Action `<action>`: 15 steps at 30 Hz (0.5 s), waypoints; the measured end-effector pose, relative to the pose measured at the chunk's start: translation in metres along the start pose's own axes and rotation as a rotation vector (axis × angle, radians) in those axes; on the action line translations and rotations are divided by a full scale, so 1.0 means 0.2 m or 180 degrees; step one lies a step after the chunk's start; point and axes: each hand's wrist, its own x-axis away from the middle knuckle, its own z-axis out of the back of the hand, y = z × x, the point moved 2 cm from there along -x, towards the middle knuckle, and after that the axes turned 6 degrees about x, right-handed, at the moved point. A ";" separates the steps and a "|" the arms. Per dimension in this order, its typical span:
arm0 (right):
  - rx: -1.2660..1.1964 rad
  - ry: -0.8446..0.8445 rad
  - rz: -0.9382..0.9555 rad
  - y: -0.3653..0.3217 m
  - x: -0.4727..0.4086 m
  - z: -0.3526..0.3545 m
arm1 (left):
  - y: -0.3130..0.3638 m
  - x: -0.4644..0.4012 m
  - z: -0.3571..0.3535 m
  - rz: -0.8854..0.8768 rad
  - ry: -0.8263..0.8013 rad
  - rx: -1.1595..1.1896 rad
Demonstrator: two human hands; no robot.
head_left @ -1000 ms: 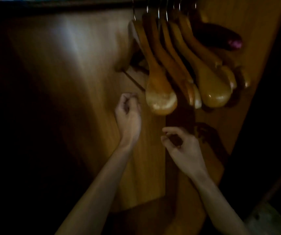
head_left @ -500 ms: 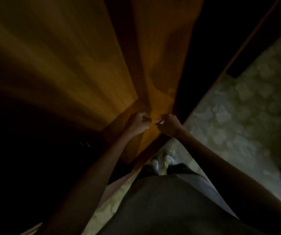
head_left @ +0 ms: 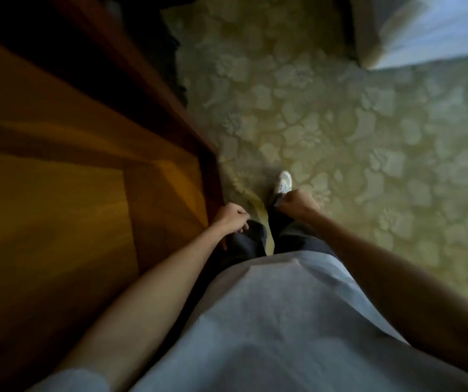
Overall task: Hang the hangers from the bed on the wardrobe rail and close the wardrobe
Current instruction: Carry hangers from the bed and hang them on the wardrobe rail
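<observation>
The open wooden wardrobe (head_left: 57, 210) fills the left half of the view, its orange inner floor lit and its upper part dark. No hangers or rail are in view. My left hand (head_left: 231, 219) hangs low by the wardrobe's front edge with fingers curled and nothing in it. My right hand (head_left: 297, 203) is a loose fist over the carpet, also holding nothing. A corner of the bed (head_left: 425, 26) with pale bedding shows at the top right.
Patterned green-beige carpet (head_left: 340, 123) covers the floor to the right. My dark trousers and one white shoe (head_left: 283, 182) point forward between my hands. The wardrobe's dark red-brown front edge (head_left: 198, 137) runs diagonally from top left to centre.
The view swung from the hangers on the rail down and to the right onto the carpet. Both hands dropped from inside the wardrobe to my sides, holding nothing.
</observation>
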 end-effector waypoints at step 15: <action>-0.2712 0.0151 -0.1618 1.49 0.38 -0.30 | 0.91 -0.17 -1.09 -0.0461 -0.0933 -0.2104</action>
